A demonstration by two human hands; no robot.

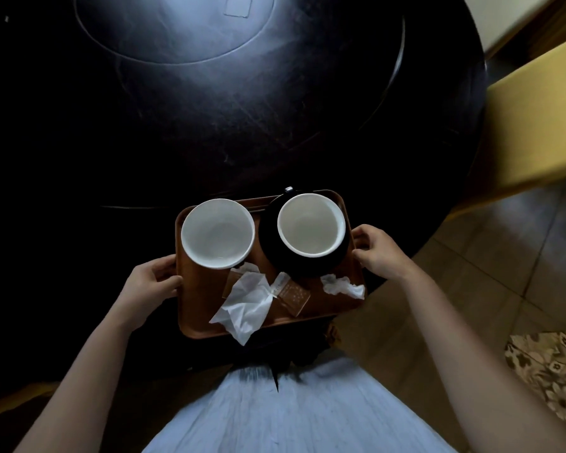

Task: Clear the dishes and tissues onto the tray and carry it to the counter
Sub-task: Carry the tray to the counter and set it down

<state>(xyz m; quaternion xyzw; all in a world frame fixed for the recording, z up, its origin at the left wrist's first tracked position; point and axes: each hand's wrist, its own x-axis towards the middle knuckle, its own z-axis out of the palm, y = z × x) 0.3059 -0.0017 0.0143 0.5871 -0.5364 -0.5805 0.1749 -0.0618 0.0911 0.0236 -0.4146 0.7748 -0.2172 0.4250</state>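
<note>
A brown tray (196, 305) is held in front of me at the near edge of the round table. My left hand (151, 282) grips its left rim and my right hand (378, 251) grips its right rim. On the tray stand a white bowl (218, 232) at the left and a second white bowl (311, 223) on a black plate (268, 243) at the right. A crumpled tissue (245, 305) lies at the tray's front, hanging over the edge. A smaller tissue (342, 286) lies at the front right. Brown packets (296, 297) lie between them.
The dark round table (209, 125) has a raised turntable disc (177, 27) at its centre. A yellow chair (536, 125) stands at the right. Tiled floor (504, 256) and a patterned mat (556, 371) lie at the lower right. My pale skirt (291, 413) fills the bottom.
</note>
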